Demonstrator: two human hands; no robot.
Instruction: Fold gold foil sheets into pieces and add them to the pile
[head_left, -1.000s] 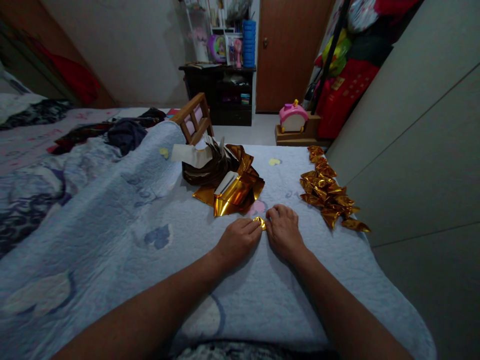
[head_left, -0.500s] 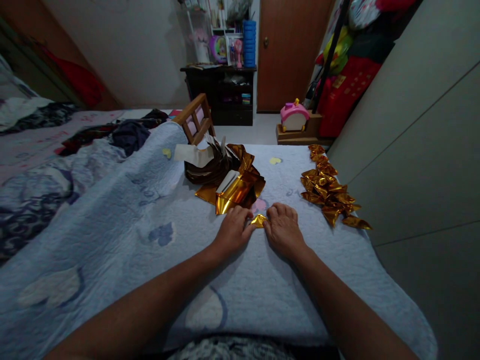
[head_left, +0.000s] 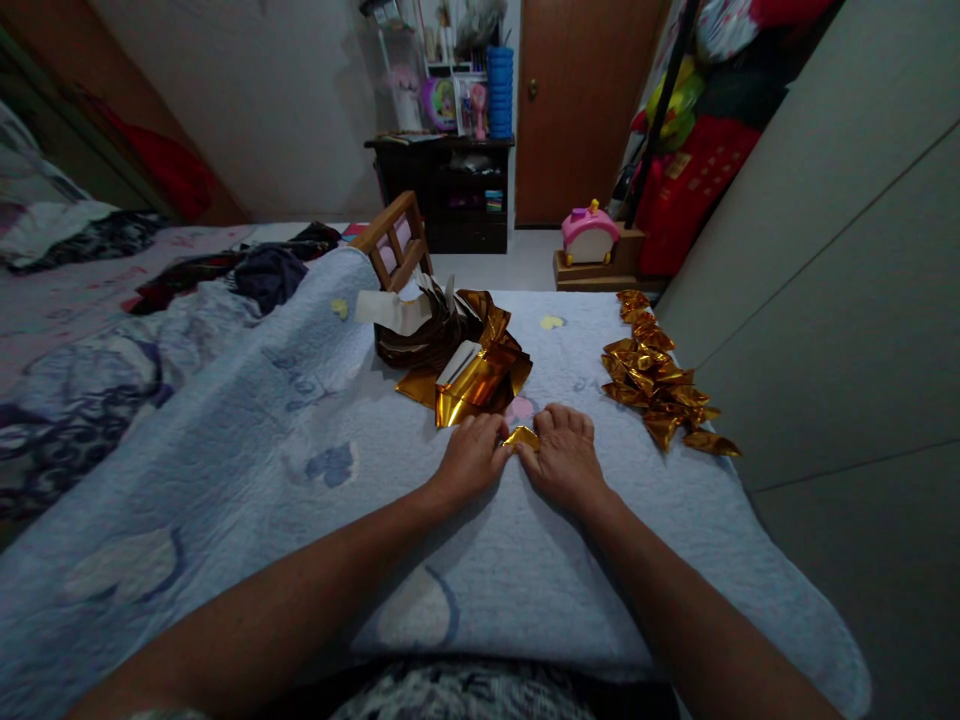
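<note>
"Give me the head camera's view: what's in play?"

"A small folded piece of shiny gold foil (head_left: 523, 437), just right of and below the middle of the frame, down at the pale-blue quilted cloth printed with hearts (head_left: 300, 560)!"

"And the hands?"

"Both on it! The left hand (head_left: 471, 456) pinches its left end between thumb and fingers; the right hand (head_left: 564, 458) is clamped on its right end, thumb at the near edge. The two hands sit close, foil between them."

"What's around them?"

"Just beyond the left hand, a loose heap of glossy gold foil sheets (head_left: 480, 385); behind that, a curled brown stack of papers with a pale flap (head_left: 416, 347). Over at the right of the frame, well apart, a cluster of pointed, folded gold foil shapes (head_left: 649, 378)."

"Farther back?"

"Top centre, a dark wooden cabinet (head_left: 444, 235); right of it, a brown wooden door (head_left: 589, 120)."
</note>
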